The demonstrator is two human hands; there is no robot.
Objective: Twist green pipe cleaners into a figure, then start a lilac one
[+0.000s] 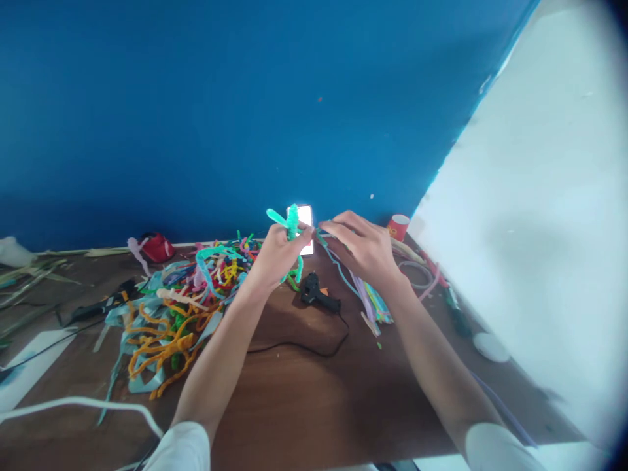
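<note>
Turquoise pipe-cleaner piece (293, 219), fuzzy and branching at the top, stands up out of my left hand (282, 252), straight ahead of me and above the worktop (304, 405).

Closest to me, my white sleeves (189, 445) end on both forearms, and a white cable (98, 404) curves across at the left. A white sheet (36, 363) lies farther left. Near my left forearm, orange pipe cleaners (161, 347) tangle with pale blue ribbon (147, 383). Off to the right, beyond my other forearm, is a white disc (491, 347).

A bit farther in, between my arms, a black glue gun (318, 292) lies on its side, its black cord (314, 353) looping toward me. Just right of it is a bundle of pastel pipe cleaners (370, 304), partly hidden by my arm.

My left hand is closed around the turquoise stem. My right hand (366, 245) is half curled beside it, its fingertips by a thin blue-green strand (338, 263); I can't tell whether they pinch it.

Behind my left hand shines a phone (307, 214). Farther back, a red object (157, 248) sits left, a red cup (398, 226) right, and the blue wall (294, 98) rises behind.
</note>
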